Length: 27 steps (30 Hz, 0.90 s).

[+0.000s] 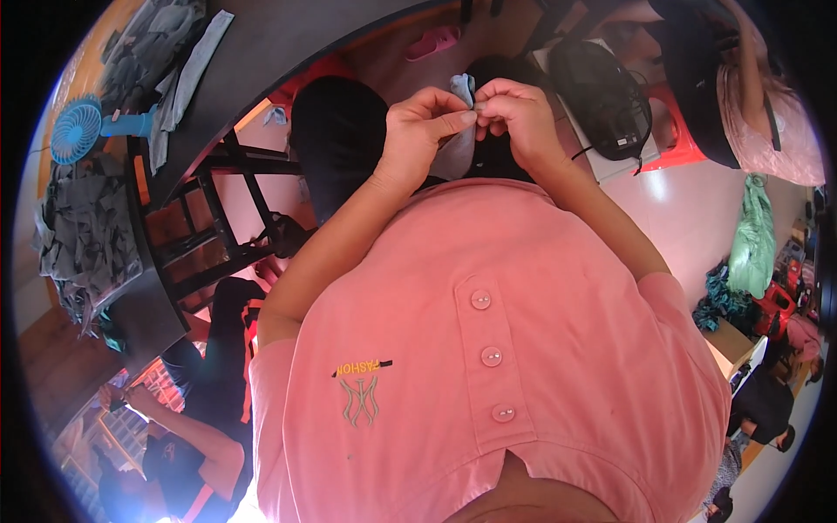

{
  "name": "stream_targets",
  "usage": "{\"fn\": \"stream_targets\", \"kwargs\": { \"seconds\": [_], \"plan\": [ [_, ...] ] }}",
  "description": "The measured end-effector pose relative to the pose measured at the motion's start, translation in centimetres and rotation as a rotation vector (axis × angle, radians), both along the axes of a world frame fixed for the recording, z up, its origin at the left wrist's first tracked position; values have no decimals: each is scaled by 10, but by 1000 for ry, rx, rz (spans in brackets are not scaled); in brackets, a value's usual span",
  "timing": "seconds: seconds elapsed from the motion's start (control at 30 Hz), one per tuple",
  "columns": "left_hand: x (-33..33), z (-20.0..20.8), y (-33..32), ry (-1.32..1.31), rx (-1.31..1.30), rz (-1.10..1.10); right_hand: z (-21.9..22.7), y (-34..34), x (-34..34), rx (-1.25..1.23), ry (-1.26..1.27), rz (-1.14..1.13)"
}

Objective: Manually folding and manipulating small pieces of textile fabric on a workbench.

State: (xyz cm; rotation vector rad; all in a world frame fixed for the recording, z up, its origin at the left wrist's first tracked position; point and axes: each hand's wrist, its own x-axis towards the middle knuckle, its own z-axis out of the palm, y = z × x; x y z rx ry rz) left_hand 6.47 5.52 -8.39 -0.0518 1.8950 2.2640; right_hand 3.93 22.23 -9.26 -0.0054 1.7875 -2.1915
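Observation:
Both hands are raised close together over my lap, fingertips meeting at a narrow piece of grey-blue cloth (pixel 457 161). My left hand (pixel 423 135) pinches the cloth between thumb and forefinger. Opposite it, my right hand (pixel 521 122) closes thumb and fingers on the same piece. A folded end of the cloth sticks up above the fingertips, and the rest hangs down between the hands. Whether something small also sits between the fingertips, I cannot make out.
Left of me a dark table (pixel 270 39) carries grey cloth pieces (pixel 87 231), a pale strip (pixel 193 74) and a blue fan (pixel 77 129). A black oval object (pixel 600 100) and a red stool (pixel 670 131) stand to the right. Other people sit nearby on both sides.

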Motion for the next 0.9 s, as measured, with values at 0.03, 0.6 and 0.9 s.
{"fn": "stream_targets", "kwargs": {
  "seconds": [0.03,0.6,0.9],
  "plan": [
    [1,3,2,-118,126,36,-2,0,0,-2,0,1],
    [3,-1,14,-159,59,67,3,-5,7,74,187,-122],
    [-5,-4,2,36,12,115,3,-8,2,76,200,-77]
  ]
}}
